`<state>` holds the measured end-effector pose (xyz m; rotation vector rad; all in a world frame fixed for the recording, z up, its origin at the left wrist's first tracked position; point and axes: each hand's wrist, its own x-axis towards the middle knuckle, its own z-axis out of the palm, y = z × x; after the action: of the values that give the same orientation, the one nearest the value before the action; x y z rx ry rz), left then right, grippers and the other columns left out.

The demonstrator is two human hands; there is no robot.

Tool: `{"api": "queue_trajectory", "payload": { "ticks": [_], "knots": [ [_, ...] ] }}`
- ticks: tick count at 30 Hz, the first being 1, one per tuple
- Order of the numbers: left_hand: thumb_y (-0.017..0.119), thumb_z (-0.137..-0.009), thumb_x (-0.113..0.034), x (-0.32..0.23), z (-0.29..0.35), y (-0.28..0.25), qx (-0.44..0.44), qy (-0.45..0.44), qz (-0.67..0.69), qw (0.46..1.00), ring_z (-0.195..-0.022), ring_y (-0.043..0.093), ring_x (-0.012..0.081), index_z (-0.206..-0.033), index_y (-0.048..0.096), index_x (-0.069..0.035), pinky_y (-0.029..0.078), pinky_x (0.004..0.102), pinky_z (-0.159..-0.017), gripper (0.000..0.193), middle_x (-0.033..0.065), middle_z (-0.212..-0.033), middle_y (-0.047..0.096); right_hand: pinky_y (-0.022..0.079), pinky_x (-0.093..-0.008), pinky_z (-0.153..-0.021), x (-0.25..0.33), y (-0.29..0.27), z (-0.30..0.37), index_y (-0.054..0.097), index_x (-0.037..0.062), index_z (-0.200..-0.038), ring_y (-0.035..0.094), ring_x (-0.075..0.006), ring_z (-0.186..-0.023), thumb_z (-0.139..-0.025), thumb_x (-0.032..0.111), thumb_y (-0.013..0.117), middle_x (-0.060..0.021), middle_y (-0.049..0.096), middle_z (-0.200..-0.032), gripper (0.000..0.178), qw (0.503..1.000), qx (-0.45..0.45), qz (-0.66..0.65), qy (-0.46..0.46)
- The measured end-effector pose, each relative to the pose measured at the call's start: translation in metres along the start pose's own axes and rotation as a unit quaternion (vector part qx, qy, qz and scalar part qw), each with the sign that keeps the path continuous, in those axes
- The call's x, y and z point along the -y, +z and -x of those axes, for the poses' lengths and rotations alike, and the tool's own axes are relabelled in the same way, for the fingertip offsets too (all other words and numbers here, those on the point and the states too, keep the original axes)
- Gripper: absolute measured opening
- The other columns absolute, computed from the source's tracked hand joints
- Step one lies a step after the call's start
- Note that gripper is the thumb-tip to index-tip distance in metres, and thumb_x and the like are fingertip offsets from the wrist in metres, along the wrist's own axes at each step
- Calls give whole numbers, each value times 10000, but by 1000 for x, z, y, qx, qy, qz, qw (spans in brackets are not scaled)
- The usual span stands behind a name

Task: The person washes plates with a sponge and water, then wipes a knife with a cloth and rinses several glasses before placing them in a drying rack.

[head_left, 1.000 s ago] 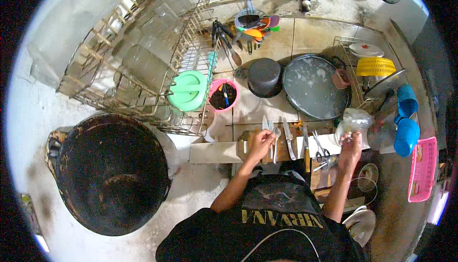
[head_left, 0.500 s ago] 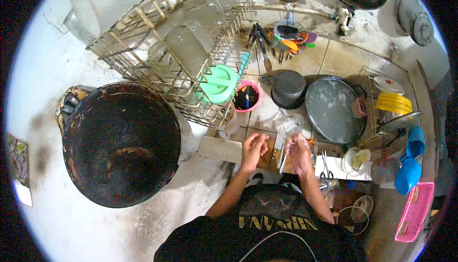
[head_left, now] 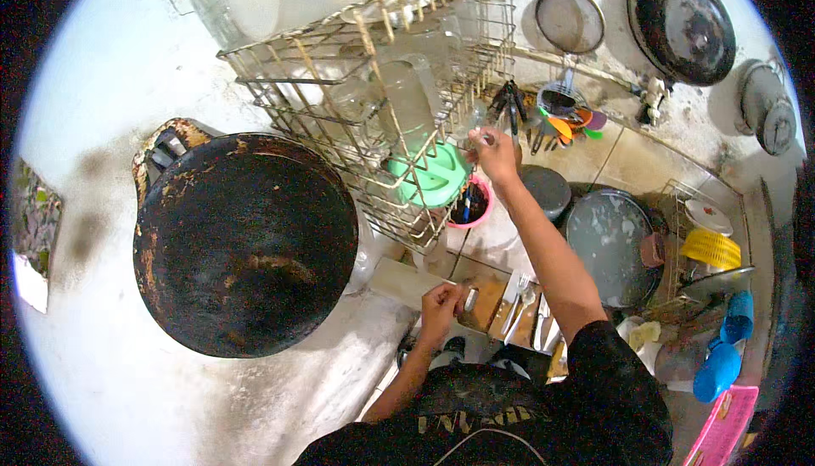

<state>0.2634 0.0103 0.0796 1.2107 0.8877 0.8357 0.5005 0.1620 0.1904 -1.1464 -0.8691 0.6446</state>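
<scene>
My right hand (head_left: pixel 497 152) reaches out to the side of the wire dish rack (head_left: pixel 297 80), fingers closed. A small see-through vessel (head_left: pixel 477 115) shows at its fingertips, partly blurred; whether it is glass or plastic is unclear. Just left of this hand, a mint-green lidded container (head_left: pixel 431 176) sits in the rack. My left hand (head_left: pixel 440 309) stays low before my body, its fingers curled in. A small shiny metal piece (head_left: pixel 471 299) shows beside them, and what the fingers hold is hidden. Forks and spoons (head_left: pixel 518 305) lie on the wooden surface to its right.
A big blackened wok (head_left: pixel 246 245) fills the left. Below the right hand stand a pink pot (head_left: pixel 471 203) and a dark pan (head_left: pixel 546 190), with a grey basin (head_left: pixel 611 245) farther right. Utensils (head_left: pixel 564 122) hang on the back wall. A blue plastic scoop (head_left: pixel 720 368) hangs at right.
My right hand has moved up and away, from above the cutlery to the rack, the clear vessel moving with it. My left hand stays low, its fingers more curled. The view has shifted.
</scene>
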Motion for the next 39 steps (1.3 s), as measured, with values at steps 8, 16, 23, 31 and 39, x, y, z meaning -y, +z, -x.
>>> {"api": "queue_trajectory", "payload": {
  "ticks": [8, 16, 23, 31, 39],
  "knots": [
    [595, -882, -184, 6, 11, -18, 10, -59, -3, 998, -558, 470, 55, -799, 637, -12, 366, 215, -512, 196, -17, -623, 557, 526, -375, -499, -44, 63, -80, 512, -32, -815, 643, -254, -633, -746, 61, 612, -221, 611, -738, 153, 976, -41, 139, 162],
    [609, -866, -164, 22, 1, 0, 19, -43, 5, 999, -547, 469, 54, -841, 658, -1, 361, 217, -499, 172, -15, -618, 563, 483, -435, -785, -112, 19, -125, 667, -18, -793, 620, -362, -847, -751, 349, 523, -222, 640, -845, 397, 806, 203, 528, -176],
    [628, -856, -192, 23, -2, -8, 6, -55, -29, 998, -520, 476, 56, -830, 660, -7, 357, 214, -467, 189, -9, -618, 565, 485, -440, -759, -17, 24, -64, 652, -21, -842, 612, -392, -817, -711, 351, 647, -260, 622, -833, 394, 892, 143, 426, -49],
    [614, -861, -203, 33, -17, 8, 30, -50, 1, 998, -521, 476, 55, -830, 661, -17, 358, 211, -467, 194, -12, -609, 557, 487, -385, -716, -21, -12, -67, 667, 13, -819, 633, -334, -806, -738, 220, 622, -202, 648, -849, 227, 969, 16, 245, -7],
    [580, -885, -197, 31, -13, 5, 6, -82, 29, 996, -548, 471, 54, -820, 636, -31, 361, 209, -492, 187, -19, -612, 530, 461, -364, -777, 110, -9, -98, 581, 2, -990, 595, -298, -835, -750, 106, 572, -172, 620, -904, 262, 902, -210, 180, -331]
  ]
}}
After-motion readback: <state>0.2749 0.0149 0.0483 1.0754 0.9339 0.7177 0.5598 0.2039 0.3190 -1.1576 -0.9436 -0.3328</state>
